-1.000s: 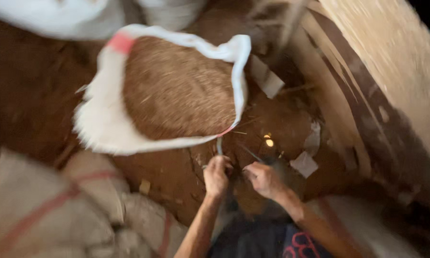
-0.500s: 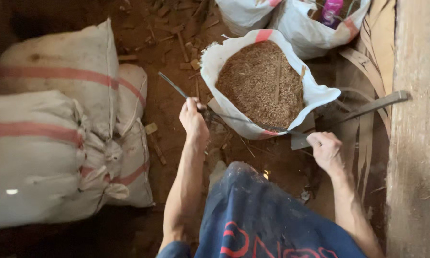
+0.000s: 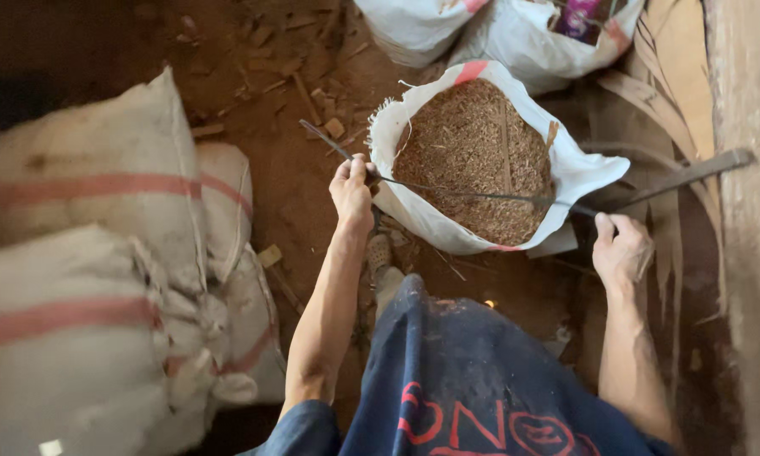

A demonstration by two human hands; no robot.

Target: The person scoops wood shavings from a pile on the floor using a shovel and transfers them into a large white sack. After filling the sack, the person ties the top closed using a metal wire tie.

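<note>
Both hands, left hand [image 3: 352,190] and right hand [image 3: 621,251], closed on a thin strip [image 3: 473,196] stretched across an open white sack [image 3: 582,165] of brown husk.

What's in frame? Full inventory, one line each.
open sack: 1, white, centre, filled with brown husk-like material
thin strip: 1, dark, stretched across the sack mouth between both hands
sewn sacks: about 3, off-white with red stripes, stacked at left
more sacks: 2, white, top edge, partly cut off
wood scraps: several, brown, scattered on the dirt floor
flat bar: 1, dark, right, leaning toward the wall
left hand: grip closed on the strip's left end
right hand: grip closed at the strip's right end
</note>
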